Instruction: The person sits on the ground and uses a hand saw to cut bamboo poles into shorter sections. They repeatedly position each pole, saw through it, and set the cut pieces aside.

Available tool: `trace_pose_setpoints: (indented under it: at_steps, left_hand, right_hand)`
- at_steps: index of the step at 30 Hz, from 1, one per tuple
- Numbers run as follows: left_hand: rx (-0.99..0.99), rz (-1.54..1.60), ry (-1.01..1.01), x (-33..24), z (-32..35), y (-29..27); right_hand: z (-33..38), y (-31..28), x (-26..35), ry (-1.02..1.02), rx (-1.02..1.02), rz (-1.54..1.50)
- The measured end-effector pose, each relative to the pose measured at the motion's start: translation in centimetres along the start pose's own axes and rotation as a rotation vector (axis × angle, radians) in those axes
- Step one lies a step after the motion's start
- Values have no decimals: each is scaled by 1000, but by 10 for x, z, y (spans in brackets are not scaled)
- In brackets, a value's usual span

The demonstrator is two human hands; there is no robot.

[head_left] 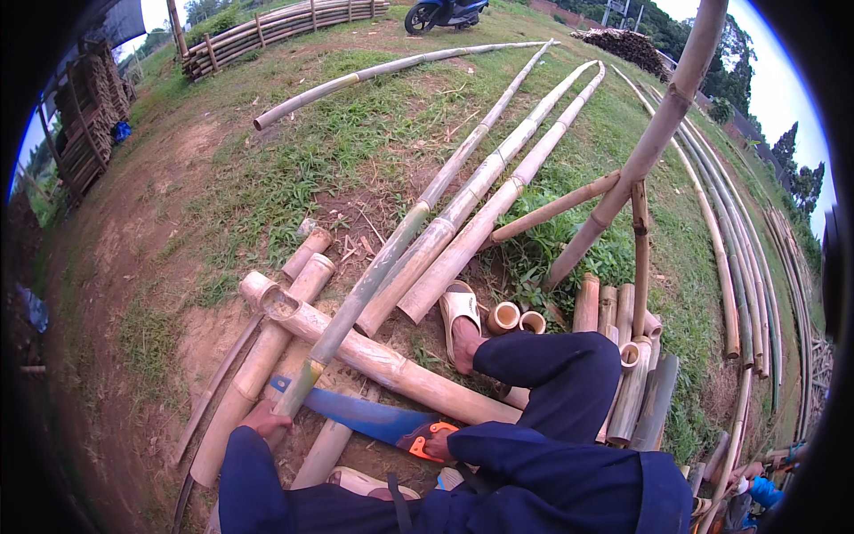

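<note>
Dark-blue sleeves fill the lower edge. Left hand [264,418] wraps the near end of a long green bamboo pole [374,276], which lies across a thicker pale pole [391,367]; stiff, probably heavy, smooth-skinned, best gripped beside the cut. Right hand [439,442] closes round the orange handle of a blue saw [360,414].

A motorbike [442,12] stood parked on the grass [294,169] at the far edge of the yard. Left of the motorbike, a stack of long bamboo poles [267,31] lay between upright stakes, and further left again rose a wooden rack [84,120] filled with cut pieces. Right of the motorbike sat a dark woodpile [627,42]. Well nearer than the motorbike, several short bamboo offcuts [623,356] lay bunched together, with two hollow bamboo rings [518,318] just beside them on the bare dirt.
</note>
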State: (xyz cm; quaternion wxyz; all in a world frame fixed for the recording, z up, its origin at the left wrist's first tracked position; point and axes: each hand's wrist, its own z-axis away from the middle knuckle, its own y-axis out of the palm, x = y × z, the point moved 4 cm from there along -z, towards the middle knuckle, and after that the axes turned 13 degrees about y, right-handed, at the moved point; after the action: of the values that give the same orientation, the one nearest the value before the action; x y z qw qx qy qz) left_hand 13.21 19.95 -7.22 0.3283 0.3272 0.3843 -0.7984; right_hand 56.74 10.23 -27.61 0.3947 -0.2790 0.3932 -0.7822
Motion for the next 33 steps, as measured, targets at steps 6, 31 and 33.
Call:
trace_pose_setpoints:
  at_steps: [6,31,33]
  left_hand:
    - [32,-242,-91,30,-5,7]
    - [-403,-415,-6,-36,54,-3]
    - [-392,-520,-4,-37,28,0]
  right_hand:
    - [0,-4,8,1,62,-49]
    - [198,-347,28,-27,-587,-284]
    - [251,-366,16,153,-678,-446]
